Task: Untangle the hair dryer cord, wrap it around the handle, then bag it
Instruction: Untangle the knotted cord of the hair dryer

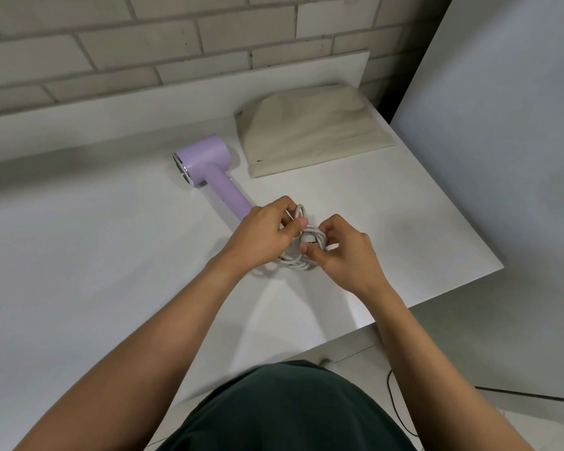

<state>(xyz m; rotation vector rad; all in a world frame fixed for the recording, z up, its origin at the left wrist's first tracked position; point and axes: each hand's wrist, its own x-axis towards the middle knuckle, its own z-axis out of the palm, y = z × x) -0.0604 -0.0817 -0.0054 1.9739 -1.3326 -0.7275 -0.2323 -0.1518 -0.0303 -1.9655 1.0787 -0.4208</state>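
Two hands meet at the centre of the frame over a white counter [95, 255], both working a tangled bundle of white cord [298, 263]. The left hand [261, 237] has its fingers curled through the upper loops, thumb pressed on top; the right hand [342, 252] pinches the strands on the bundle's right side. The cord sits just beside the end of the handle [230, 193] of a lilac hair dryer [205, 161], which lies flat, head toward the upper left. Upper right of it lies a flat beige cloth bag [310, 135], whose small dark mark near its lower left corner is too small to read. Behind runs a pale brick wall [111, 43].
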